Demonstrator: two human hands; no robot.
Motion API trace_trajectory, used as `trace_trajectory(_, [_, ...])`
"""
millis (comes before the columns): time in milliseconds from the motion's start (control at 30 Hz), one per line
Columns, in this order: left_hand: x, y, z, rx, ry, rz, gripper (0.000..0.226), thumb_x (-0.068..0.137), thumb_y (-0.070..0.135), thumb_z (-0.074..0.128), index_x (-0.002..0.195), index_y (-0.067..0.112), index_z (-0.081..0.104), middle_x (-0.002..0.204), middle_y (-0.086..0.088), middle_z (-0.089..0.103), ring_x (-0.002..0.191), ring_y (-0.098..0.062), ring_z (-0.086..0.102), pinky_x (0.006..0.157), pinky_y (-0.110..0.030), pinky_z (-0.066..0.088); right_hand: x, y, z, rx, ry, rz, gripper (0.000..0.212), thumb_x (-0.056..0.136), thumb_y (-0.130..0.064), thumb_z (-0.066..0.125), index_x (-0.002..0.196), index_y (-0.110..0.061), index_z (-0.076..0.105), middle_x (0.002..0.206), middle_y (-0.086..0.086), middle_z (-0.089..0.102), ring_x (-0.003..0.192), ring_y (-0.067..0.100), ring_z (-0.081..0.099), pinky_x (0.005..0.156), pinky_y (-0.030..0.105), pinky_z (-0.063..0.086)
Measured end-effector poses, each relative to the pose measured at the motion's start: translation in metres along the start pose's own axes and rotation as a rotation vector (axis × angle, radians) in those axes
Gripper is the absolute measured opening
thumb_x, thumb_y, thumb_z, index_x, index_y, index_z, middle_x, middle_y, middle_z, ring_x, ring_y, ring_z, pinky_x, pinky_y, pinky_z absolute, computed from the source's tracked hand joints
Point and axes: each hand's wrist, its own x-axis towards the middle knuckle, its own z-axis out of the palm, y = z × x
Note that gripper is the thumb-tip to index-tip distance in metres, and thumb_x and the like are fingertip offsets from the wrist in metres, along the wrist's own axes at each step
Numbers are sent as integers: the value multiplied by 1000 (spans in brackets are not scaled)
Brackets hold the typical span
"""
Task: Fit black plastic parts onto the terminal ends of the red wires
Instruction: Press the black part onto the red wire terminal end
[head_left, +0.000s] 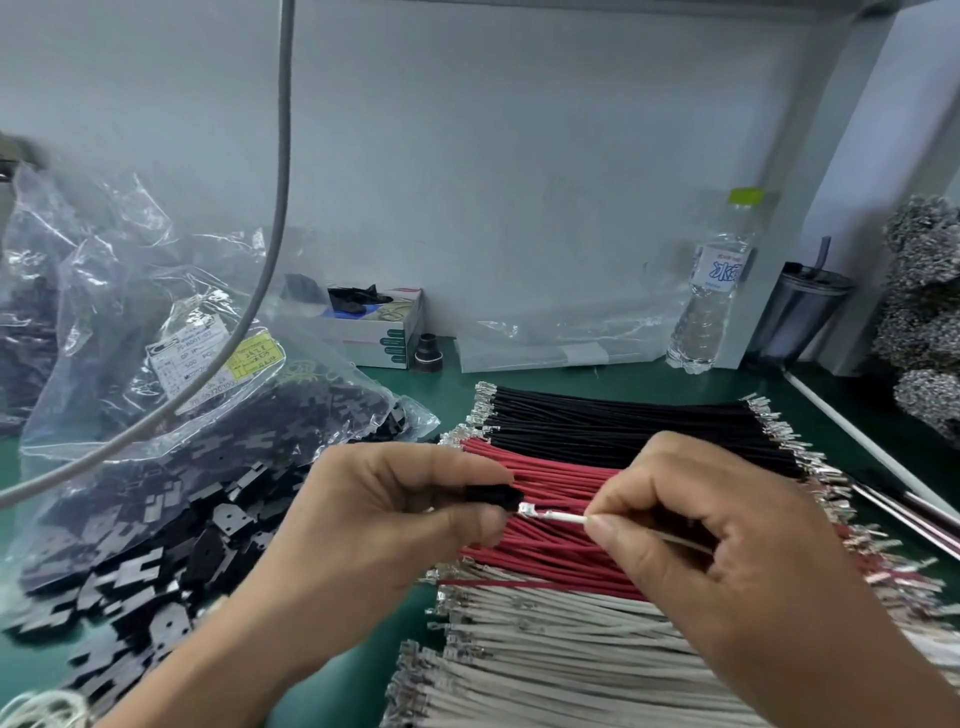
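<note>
A black part is pinched in the left hand — a white wire in the right hand, over the red wires. Its terminal should be aligned squarely — then pushed home.

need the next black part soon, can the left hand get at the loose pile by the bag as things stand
Probably not yet: the left hand already pinches a black part. The pile lies uncovered just beside it, so once that part is fitted the way looks free.

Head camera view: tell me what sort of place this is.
Likely a wire-harness assembly bench: sorted rows of black, red and white terminal-tipped wires on a green mat, beside a clear plastic bag of black plastic parts.
</note>
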Motion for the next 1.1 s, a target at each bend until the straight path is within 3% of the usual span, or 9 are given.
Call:
trace_trajectory(100, [-1,3,2,-138,-10,-1,33,56,8,86,88,10,84,82,-19,78,69,-20,76,66,-19,58,-1,1,7,-70,28,-17,18,90,-46,55,79,-36,65,79,-14,57,64,11,58,52,33,47])
trace_trajectory(300, [0,2,4,-135,18,-2,31,58,10,85,89,10,84,80,-18,78,66,-17,73,65,-21,60,-4,-4,6,-44,126,-45,19,92,-41,55,79,-34,66,78,-14,57,65,9,57,55,21,40])
trace_trajectory(400, [-1,0,5,-136,-8,3,31,59,10,86,89,11,84,81,-18,78,68,-19,73,67,-23,60,-3,-5,13,-86,144,-11,21,91,-43,55,78,-33,67,76,-16,56,64,9,56,55,24,41])
trace_trajectory(567, [-2,1,8,-144,-37,9,29,60,6,85,89,8,83,83,-21,77,71,-21,74,69,-21,59,-6,-4,17,-49,222,-4,8,86,-34,70,79,-30,73,72,-17,60,66,7,59,55,19,43])
trace_trajectory(767, [-4,4,9,37,-50,71,24,64,5,83,87,11,84,79,-18,75,70,-21,70,68,-25,60,-6,-4,22,-202,181,-102,24,94,-36,54,81,-25,71,78,-14,57,57,5,50,45,23,42])
trace_trajectory(900, [-5,3,10,11,-63,29,26,62,4,84,87,10,84,81,-21,77,70,-22,72,71,-27,61,-11,-4,30,-64,145,-3,20,92,-42,52,83,-32,67,78,-18,56,63,4,54,53,16,41])
trace_trajectory(1100, [-3,2,10,-77,-54,18,27,61,1,83,87,7,83,78,-24,76,64,-21,74,64,-22,59,-8,0,22,-121,160,0,26,93,-50,51,81,-33,67,77,-18,56,65,5,55,58,21,43])
